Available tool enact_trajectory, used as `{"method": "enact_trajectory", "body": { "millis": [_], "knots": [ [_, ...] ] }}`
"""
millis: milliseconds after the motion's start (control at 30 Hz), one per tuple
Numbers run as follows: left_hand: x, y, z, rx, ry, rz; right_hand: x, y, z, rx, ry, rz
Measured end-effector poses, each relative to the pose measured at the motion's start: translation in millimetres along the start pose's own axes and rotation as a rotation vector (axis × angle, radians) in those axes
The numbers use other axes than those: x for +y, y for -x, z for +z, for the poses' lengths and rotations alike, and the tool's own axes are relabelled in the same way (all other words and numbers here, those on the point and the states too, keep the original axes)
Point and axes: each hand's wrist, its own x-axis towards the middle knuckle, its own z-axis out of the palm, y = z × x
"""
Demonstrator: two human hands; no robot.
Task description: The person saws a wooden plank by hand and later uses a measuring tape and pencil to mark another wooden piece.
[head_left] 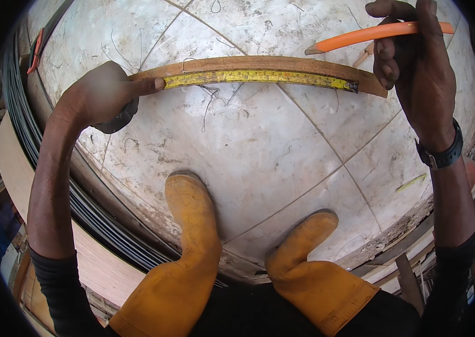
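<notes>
My left hand (pixel 100 95) is closed round a tape measure and the left end of a narrow wooden strip (pixel 237 62). The thumb presses the yellow tape blade (pixel 260 77) along the strip, and the black tape case (pixel 118 119) shows below the fingers. The blade's hook end (pixel 352 86) lies short of the strip's right end. My right hand (pixel 417 73) holds an orange carpenter's pencil (pixel 355 37) between its fingers, its tip pointing left above the strip. The lower fingers of that hand are beside the strip's right end; whether they touch it I cannot tell.
Below is a pale, dirty tiled floor (pixel 248 140) with bits of wire. Bundled black rods or cables (pixel 88 208) and a plywood board (pixel 12 160) run along the left. A red-handled object (pixel 35 51) lies far left. My yellow boots (pixel 189 208) stand near; timber scraps (pixel 408 278) lie right.
</notes>
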Motion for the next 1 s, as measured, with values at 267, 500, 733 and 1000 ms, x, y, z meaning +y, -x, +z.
{"method": "enact_trajectory", "body": {
  "millis": [267, 500, 733, 1000],
  "knots": [
    [5.3, 3.6, -0.6, 0.056, 0.024, 0.066, 98.8, -1.8, -22.3, -0.170, 0.050, -0.010],
    [3.6, -0.7, -2.5, -0.006, -0.003, 0.056, 86.2, 10.9, -5.8, -0.263, -0.039, -0.075],
    [-2.1, -4.3, -1.2, -0.010, 0.079, 0.076, 89.8, 10.8, -5.1, -0.260, 0.338, -0.273],
    [-4.5, -5.8, -2.9, -0.038, 0.047, 0.063, 90.5, 7.6, -1.0, -0.278, 0.416, -0.299]
  ]
}}
